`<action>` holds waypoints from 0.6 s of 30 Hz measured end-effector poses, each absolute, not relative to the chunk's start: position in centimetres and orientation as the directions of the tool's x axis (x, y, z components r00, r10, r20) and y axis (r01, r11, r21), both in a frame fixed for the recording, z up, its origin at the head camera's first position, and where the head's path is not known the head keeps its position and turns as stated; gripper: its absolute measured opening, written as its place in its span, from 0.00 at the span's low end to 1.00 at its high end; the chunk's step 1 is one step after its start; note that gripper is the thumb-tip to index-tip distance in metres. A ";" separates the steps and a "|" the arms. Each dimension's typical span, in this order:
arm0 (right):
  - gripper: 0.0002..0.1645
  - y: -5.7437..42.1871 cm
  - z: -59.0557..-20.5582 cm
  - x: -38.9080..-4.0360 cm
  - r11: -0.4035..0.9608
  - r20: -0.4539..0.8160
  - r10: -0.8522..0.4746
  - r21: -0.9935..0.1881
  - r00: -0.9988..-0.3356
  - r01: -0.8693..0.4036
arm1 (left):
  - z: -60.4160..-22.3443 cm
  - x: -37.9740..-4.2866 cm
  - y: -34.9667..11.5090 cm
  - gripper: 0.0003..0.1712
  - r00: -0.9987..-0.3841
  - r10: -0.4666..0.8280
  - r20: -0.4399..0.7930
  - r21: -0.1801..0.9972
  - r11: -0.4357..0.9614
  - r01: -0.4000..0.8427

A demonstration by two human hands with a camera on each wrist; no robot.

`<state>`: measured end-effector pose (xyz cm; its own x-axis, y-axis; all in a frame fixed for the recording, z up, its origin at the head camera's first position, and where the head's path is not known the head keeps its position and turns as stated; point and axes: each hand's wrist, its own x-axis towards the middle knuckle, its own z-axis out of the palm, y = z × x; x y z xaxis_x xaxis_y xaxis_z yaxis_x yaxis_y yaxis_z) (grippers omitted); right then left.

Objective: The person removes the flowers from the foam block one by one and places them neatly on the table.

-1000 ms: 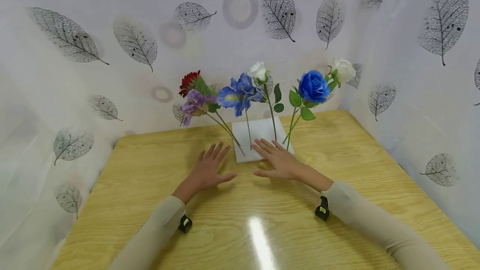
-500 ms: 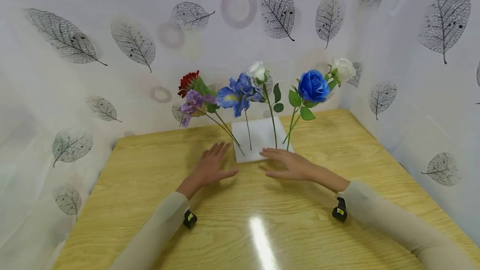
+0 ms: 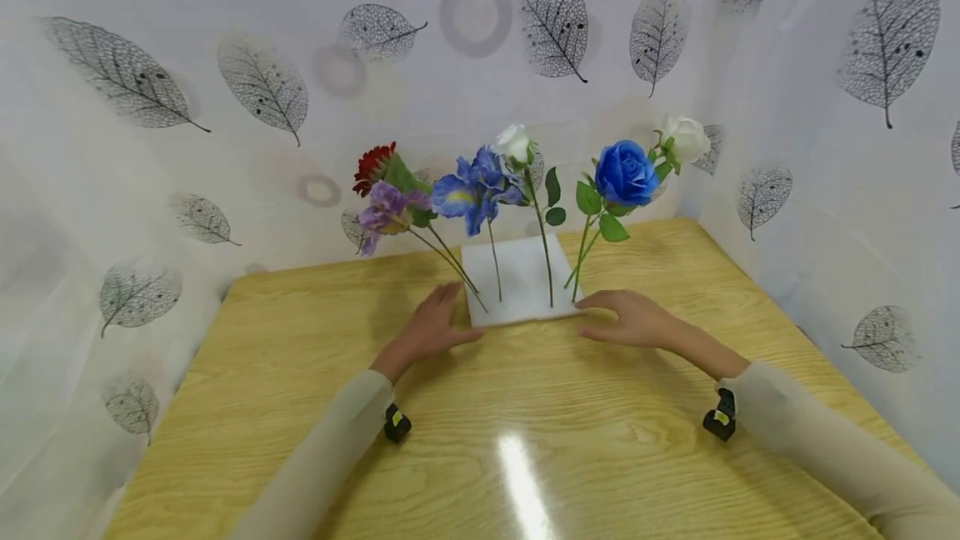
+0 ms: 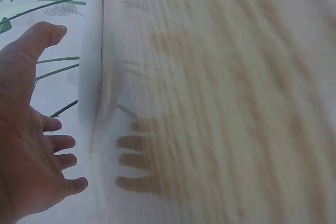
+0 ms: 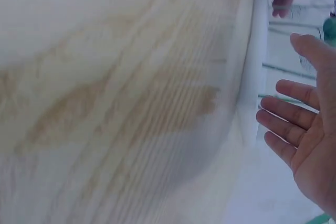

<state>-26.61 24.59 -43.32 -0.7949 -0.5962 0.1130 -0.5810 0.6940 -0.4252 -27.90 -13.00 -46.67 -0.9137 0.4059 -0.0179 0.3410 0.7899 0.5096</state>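
Note:
A white foam block (image 3: 522,277) lies on the table with several artificial flower stems stuck in it. My left hand (image 3: 426,332) is beside its left edge, fingers spread loosely, thumb near the front left corner. At the block's right corner is my right hand (image 3: 628,320), fingers extended and thumb apart; its fingertips overlap the corner in the head view. Both wrist views show the left palm (image 4: 31,166) and right palm (image 5: 315,145) holding nothing, facing the block's side. The blooms are a red flower (image 3: 373,168), purple iris (image 3: 387,211), blue iris (image 3: 474,192), white rose (image 3: 513,145), blue rose (image 3: 627,174) and another white rose (image 3: 685,140).
The wooden table (image 3: 300,373) extends around the block, with a bright light reflection near its front. Behind and at the sides hangs a white curtain (image 3: 420,98) with a leaf print; the blooms stand close before it. A black wrist camera (image 3: 721,415) sits on the right sleeve.
My right hand has moved right, from in front of the block to its right corner. My left hand has shifted slightly right, closer to the block's left edge. The flowers stay put.

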 end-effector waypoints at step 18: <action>0.52 25.1 -46.0 -32.2 0.722 0.057 -0.490 -0.533 -0.870 -0.442 | -47.1 -29.7 -11.5 0.62 -0.926 0.365 -0.092 0.538 0.801 0.262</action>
<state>-32.16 25.06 -46.00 -0.8697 -0.4902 0.0571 -0.4418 0.7218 -0.5328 -29.70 -11.49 -47.10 -0.9264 0.3650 -0.0920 0.2621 0.8008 0.5385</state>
